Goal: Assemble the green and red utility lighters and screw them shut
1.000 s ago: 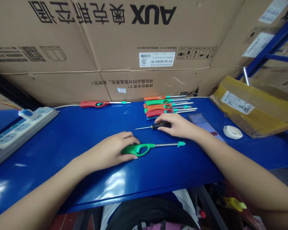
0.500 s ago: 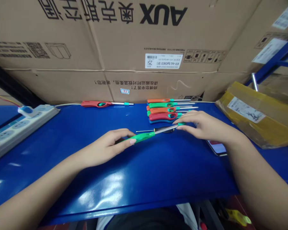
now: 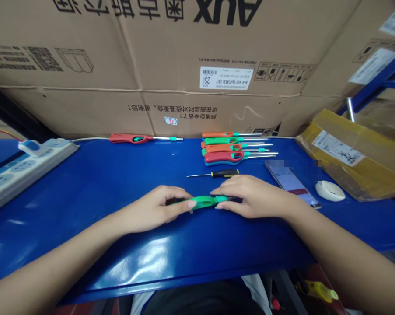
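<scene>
Shifted leftward since a second ago, a small turquoise plastic collar (image 3: 221, 199) sits pinched in the right hand (image 3: 251, 196), beside the green plastic lighter handle (image 3: 202, 202) the left hand (image 3: 159, 207) holds, its long axis running left-right over the blue tabletop (image 3: 197, 245).

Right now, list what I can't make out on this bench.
Head view:
Held green lighter: back end hidden by the left hand; tube's far end by the right hand.
Blue handle: mostly hidden beneath the stacked red lighter.
Phone: text too blurred.
Power strip: cut off by the left edge.
</scene>
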Motion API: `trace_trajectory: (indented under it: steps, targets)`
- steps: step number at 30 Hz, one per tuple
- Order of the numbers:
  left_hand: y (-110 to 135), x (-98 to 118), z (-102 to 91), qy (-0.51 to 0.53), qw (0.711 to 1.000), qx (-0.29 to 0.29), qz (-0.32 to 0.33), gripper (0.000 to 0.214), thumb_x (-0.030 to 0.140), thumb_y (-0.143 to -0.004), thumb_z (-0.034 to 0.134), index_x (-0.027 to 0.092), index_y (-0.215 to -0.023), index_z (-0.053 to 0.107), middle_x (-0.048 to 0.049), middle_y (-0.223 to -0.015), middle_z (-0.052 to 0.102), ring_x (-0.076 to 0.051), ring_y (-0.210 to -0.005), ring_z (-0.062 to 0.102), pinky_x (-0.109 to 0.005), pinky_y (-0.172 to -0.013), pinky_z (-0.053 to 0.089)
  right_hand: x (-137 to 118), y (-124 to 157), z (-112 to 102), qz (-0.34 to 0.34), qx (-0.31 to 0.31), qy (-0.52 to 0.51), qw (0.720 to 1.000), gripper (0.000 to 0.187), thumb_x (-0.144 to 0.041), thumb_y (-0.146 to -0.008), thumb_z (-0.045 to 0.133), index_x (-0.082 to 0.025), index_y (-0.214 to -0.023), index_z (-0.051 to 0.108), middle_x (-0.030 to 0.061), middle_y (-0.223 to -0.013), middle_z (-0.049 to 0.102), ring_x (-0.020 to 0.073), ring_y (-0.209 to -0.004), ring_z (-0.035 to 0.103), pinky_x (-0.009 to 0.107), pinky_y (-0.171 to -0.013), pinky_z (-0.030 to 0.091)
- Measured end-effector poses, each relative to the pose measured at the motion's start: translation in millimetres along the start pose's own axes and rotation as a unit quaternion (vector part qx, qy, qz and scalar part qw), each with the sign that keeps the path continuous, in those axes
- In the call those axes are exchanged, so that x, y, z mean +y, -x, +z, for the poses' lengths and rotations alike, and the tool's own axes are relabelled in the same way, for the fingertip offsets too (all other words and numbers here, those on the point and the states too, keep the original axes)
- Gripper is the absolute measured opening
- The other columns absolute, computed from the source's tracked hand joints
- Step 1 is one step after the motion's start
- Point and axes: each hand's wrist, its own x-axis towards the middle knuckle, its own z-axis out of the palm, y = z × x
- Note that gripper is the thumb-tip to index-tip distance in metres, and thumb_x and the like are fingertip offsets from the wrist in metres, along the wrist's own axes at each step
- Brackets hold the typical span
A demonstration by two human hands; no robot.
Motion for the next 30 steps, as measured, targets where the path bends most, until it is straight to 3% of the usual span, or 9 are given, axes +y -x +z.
trace_trajectory:
  steps: [4,8,10,13,15,18,21,25,30]
  targets:
    - [0,-2,-2.0,-0.017,0.998,0.038,0.051,0.036,0.049,-0.096,0.059,0.017,-0.096,0.076,-0.0014,-0.079,0.063,-0.011,-0.062,0.052,-0.020,-0.055,0.042,9,4,-5,0.009,0.004,0.020,1.000,0.020,-0.030,-0.101,0.056,-0.019,-0.100,0.074,0.0048,-0.090,0.075,0.0181,-0.083,0.067,0.030,-0.074,0.048]
    - [3,-3,2.6,-0.050,0.991,0.077,0.101,0.035,0.046,-0.097,0.058,0.018,-0.090,0.077,-0.0041,-0.088,0.067,-0.014,-0.074,0.058,-0.022,-0.065,0.046,12,2,6,-0.054,0.070,0.106,0.990,0.024,-0.027,-0.103,0.051,-0.015,-0.101,0.072,0.0062,-0.084,0.072,0.0186,-0.076,0.065,0.031,-0.068,0.047]
    - [3,-3,3.9,-0.015,0.994,0.071,0.076,0.040,0.051,-0.096,0.058,0.017,-0.085,0.076,-0.0040,-0.084,0.065,-0.012,-0.065,0.054,-0.022,-0.056,0.043,12,1,14,-0.082,0.106,0.139,0.981,0.025,-0.026,-0.103,0.049,-0.014,-0.101,0.071,0.0071,-0.083,0.072,0.0184,-0.075,0.065,0.031,-0.066,0.047]
    - [5,-4,1.3,0.109,0.993,0.022,-0.030,0.050,0.063,-0.090,0.062,0.014,-0.085,0.073,0.0007,-0.063,0.051,-0.007,-0.047,0.038,-0.020,-0.042,0.027,12,-1,21,-0.101,0.143,0.152,0.973,0.024,-0.024,-0.104,0.048,-0.013,-0.102,0.069,0.0078,-0.084,0.073,0.0174,-0.073,0.065,0.030,-0.065,0.048]
    - [6,-4,-2.0,0.183,0.979,-0.014,-0.091,0.055,0.068,-0.086,0.065,0.013,-0.086,0.073,0.0048,-0.052,0.041,-0.006,-0.043,0.029,-0.019,-0.040,0.018,10,-1,23,-0.109,0.161,0.149,0.969,0.022,-0.023,-0.103,0.048,-0.013,-0.101,0.068,0.0079,-0.082,0.072,0.0172,-0.072,0.064,0.030,-0.063,0.048]
    - [8,-3,-4.2,0.211,0.970,-0.032,-0.115,0.058,0.069,-0.083,0.066,0.012,-0.085,0.073,0.0050,-0.048,0.040,-0.006,-0.042,0.027,-0.019,-0.039,0.016,6,0,23,-0.112,0.168,0.142,0.969,0.021,-0.022,-0.103,0.047,-0.014,-0.099,0.067,0.0076,-0.079,0.070,0.0168,-0.070,0.062,0.029,-0.063,0.048]
    - [10,-2,-1.1,0.152,0.986,-0.001,-0.067,0.050,0.063,-0.086,0.067,0.014,-0.082,0.072,0.0037,-0.053,0.044,-0.007,-0.043,0.033,-0.020,-0.039,0.022,4,0,23,-0.107,0.144,0.128,0.976,0.023,-0.020,-0.103,0.045,-0.014,-0.098,0.066,0.0061,-0.077,0.067,0.0158,-0.067,0.058,0.029,-0.061,0.044]
    - [8,-3,6.0,0.009,0.995,0.073,0.069,0.036,0.045,-0.094,0.062,0.016,-0.076,0.071,-0.0010,-0.073,0.059,-0.010,-0.058,0.049,-0.021,-0.050,0.038,5,1,20,-0.084,0.092,0.083,0.989,0.025,-0.021,-0.103,0.045,-0.013,-0.098,0.068,0.0043,-0.074,0.063,0.0157,-0.065,0.054,0.029,-0.060,0.040]
    - [7,-11,11.7,-0.116,0.979,0.091,0.140,0.029,0.036,-0.101,0.055,0.018,-0.101,0.077,-0.0042,-0.089,0.070,-0.013,-0.071,0.062,-0.024,-0.063,0.045,7,1,17,-0.030,0.022,0.002,0.999,0.025,-0.024,-0.102,0.048,-0.014,-0.092,0.069,0.0035,-0.075,0.063,0.0151,-0.068,0.056,0.028,-0.064,0.041]
